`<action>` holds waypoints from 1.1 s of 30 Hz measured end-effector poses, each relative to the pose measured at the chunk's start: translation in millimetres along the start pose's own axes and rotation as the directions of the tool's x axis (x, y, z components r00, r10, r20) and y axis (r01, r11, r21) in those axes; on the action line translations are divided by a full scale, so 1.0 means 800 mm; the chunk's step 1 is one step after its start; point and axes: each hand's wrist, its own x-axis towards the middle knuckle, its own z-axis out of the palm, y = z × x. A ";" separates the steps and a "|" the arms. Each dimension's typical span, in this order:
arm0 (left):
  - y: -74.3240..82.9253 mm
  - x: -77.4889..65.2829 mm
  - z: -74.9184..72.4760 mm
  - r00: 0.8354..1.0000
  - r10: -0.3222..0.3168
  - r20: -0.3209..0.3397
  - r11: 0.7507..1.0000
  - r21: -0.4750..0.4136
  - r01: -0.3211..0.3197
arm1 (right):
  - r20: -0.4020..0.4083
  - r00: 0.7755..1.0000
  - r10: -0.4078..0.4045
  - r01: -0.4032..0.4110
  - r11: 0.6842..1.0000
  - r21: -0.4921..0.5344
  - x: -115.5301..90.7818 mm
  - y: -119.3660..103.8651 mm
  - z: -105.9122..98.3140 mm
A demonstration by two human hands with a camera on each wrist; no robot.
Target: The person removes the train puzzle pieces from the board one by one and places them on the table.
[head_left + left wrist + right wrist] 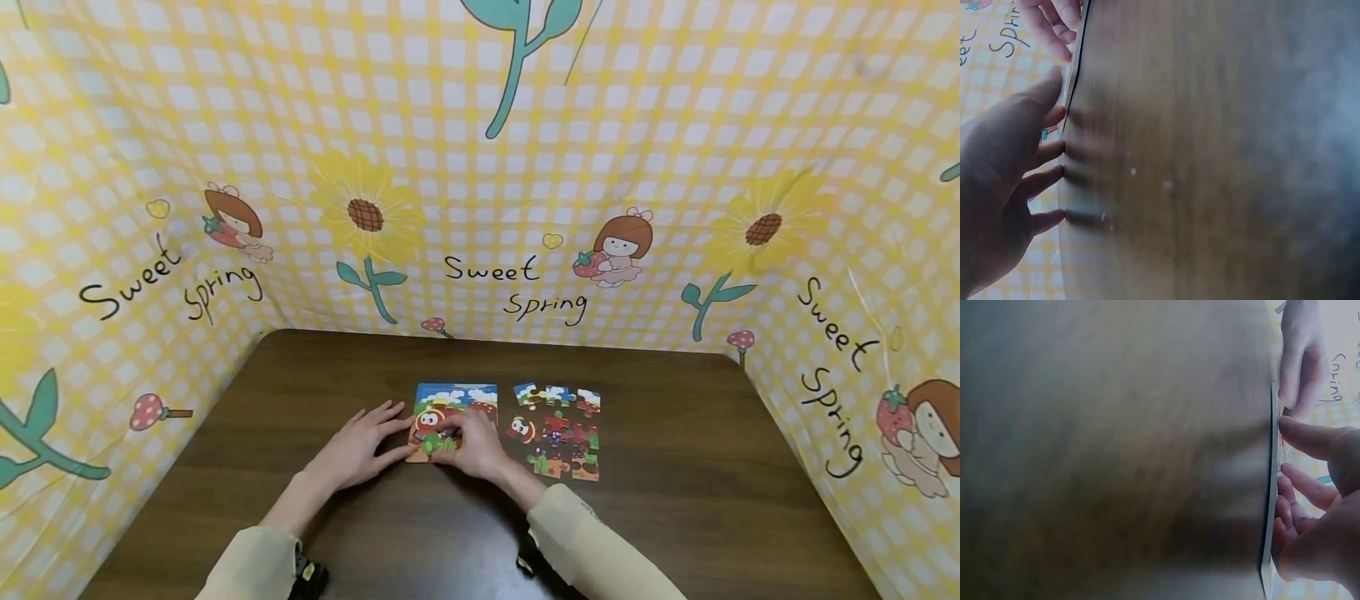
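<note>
A square picture puzzle board (pixel 457 390) lies on the table, its colourful scene partly covered by my right hand. My left hand (pixel 351 450) is at its left side, fingers spread onto the tabletop and thumb at the board's lower left edge. On the board's lower half, my right hand (pixel 476 446) has its thumb and index fingertips set apart around a green printed part. In the right wrist view the other fingers of the right hand (pixel 1316 512) are curled. Whether a piece is pinched there is hidden. Loose jigsaw pieces (pixel 555 429) lie right of the board.
The dark wooden table (pixel 360 358) has cloth walls (pixel 480 192) at its back and both sides, in yellow checks with printed flowers. Several loose pieces sit in rough rows near the right forearm. Dark wrist bands (pixel 307 575) show below the sleeves.
</note>
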 end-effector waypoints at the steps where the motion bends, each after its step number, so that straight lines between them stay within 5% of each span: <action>1: 0.000 0.000 0.000 1.000 -0.006 -0.003 1.000 -0.003 0.006 | -0.006 1.000 0.007 -0.007 1.000 0.001 0.000 0.000 0.001; 25: 0.000 0.003 0.001 0.999 0.001 -0.033 1.000 0.027 0.000 | -0.045 0.998 0.041 -0.035 0.990 0.134 0.001 -0.001 0.005; 33: 0.000 0.003 0.002 1.000 -0.018 -0.015 1.000 0.012 0.019 | -0.021 0.999 0.048 -0.040 0.961 0.273 -0.007 0.001 -0.010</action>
